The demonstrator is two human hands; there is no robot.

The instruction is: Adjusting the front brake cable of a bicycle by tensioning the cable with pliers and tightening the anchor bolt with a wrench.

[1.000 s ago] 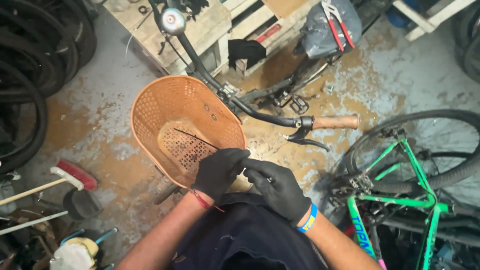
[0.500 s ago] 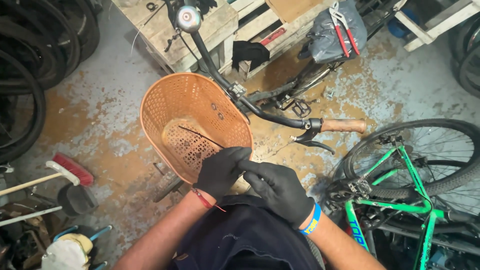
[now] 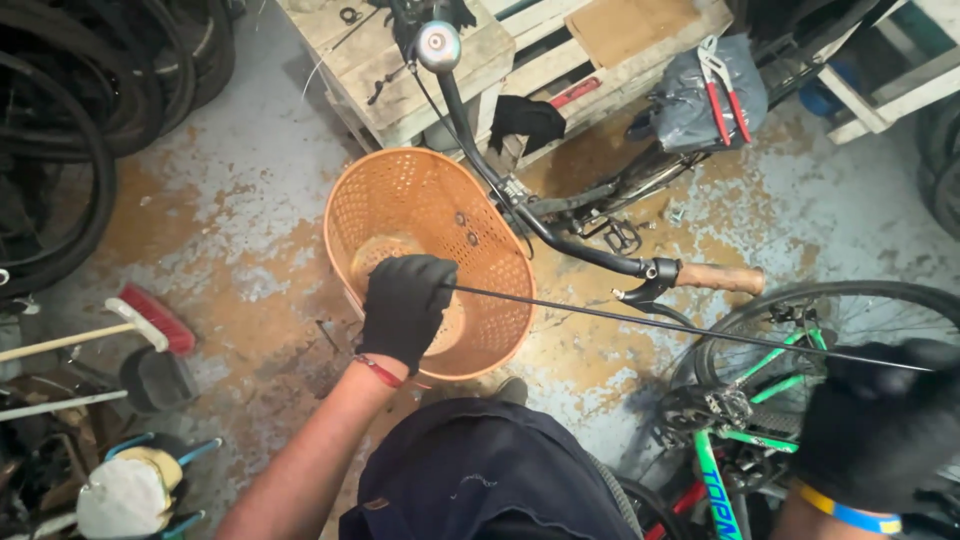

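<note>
- One orange basket (image 3: 400,215) on the bike's handlebar (image 3: 590,255), one thin black cable (image 3: 680,328), two gloved hands.
- Left hand (image 3: 403,308) pinches the cable's end over the basket, fingers closed.
- Right hand (image 3: 880,425) grips the other end, fist tight.
- Cable's stretched straight between them.

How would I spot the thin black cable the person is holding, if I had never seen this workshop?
Start at the orange plastic basket fixed at the bicycle's handlebar. The gloved left hand grips one end over it, and the cable runs taut to the gloved right hand by the green bike frame. Unlike the curved tyres and thick tubes around, it is one hair-thin straight line.
</note>
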